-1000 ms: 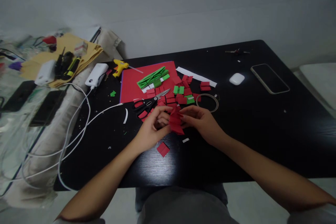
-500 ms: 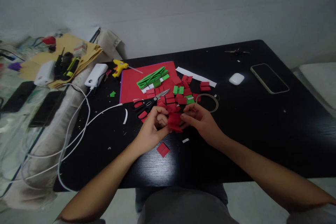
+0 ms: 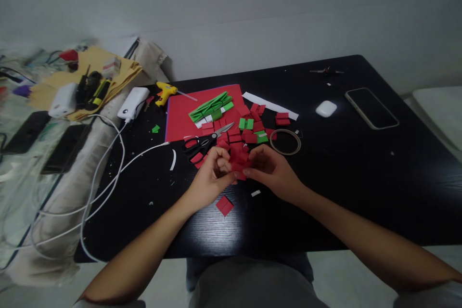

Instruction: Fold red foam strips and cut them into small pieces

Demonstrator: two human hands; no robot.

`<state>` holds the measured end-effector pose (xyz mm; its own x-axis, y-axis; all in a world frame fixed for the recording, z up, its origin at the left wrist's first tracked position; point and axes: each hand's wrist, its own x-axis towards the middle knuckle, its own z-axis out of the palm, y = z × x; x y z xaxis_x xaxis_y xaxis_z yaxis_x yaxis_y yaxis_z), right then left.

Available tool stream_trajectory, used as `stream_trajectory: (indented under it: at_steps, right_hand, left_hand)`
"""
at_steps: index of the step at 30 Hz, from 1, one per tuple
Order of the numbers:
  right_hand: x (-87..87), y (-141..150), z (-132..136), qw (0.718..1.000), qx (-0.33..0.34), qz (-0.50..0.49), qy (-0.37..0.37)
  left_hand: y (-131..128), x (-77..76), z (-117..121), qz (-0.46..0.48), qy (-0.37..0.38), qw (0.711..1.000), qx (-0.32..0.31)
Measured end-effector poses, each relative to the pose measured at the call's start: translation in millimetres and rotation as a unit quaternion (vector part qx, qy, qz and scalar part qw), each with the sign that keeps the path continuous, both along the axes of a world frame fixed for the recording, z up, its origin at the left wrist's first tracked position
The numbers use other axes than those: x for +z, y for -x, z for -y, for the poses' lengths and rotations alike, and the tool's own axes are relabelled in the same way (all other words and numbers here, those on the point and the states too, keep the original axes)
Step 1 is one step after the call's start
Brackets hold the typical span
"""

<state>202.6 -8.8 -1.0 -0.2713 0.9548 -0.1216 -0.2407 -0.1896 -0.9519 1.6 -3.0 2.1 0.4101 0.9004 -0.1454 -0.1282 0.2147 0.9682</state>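
Observation:
Between my two hands is a folded piece of red paper (image 3: 239, 166), pinched from both sides just above the black table. My left hand (image 3: 213, 173) grips its left edge with thumb and fingers. On the other side, my right hand (image 3: 271, 169) has its thumb and fingertips on the right edge. Black-handled scissors (image 3: 205, 142) lie partly open beyond my left hand, on a heap of small folded red and green papers (image 3: 236, 135). A single red folded square (image 3: 224, 206) rests nearer to me. The held paper's far side merges with the heap behind it.
Behind the heap lie red sheets (image 3: 180, 110) bearing green folded strips (image 3: 211, 107). A tape roll (image 3: 285, 142) is right of the heap. Farther right are a white earbud case (image 3: 326, 109) and a phone (image 3: 371, 108). A yellow glue gun (image 3: 166, 92), power bank (image 3: 133, 103) and white cables (image 3: 121, 173) occupy the left.
The red paper has flattened and turned a little between my fingers. My right thumb has shifted down and left to its lower edge; my left hand has barely moved.

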Motion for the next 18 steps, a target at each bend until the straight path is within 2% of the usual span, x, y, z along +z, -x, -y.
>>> stream_trajectory:
  at_steps: [5, 9, 18]
  right_hand:
    - [0.7, -1, -5, 0.999, -0.021, 0.013, 0.037]
    - [1.5, -2, -5, 0.999, -0.017, 0.025, 0.036]
    - [-9.2, -2, -4, 0.999, -0.007, -0.023, 0.033]
  left_hand:
    - [0, -1.2, 1, -0.050, -0.041, 0.998, -0.003]
    - [0, -0.7, 1, -0.082, -0.071, 0.994, 0.012]
    - [-2, 0.6, -1, -0.063, -0.080, 0.994, 0.035]
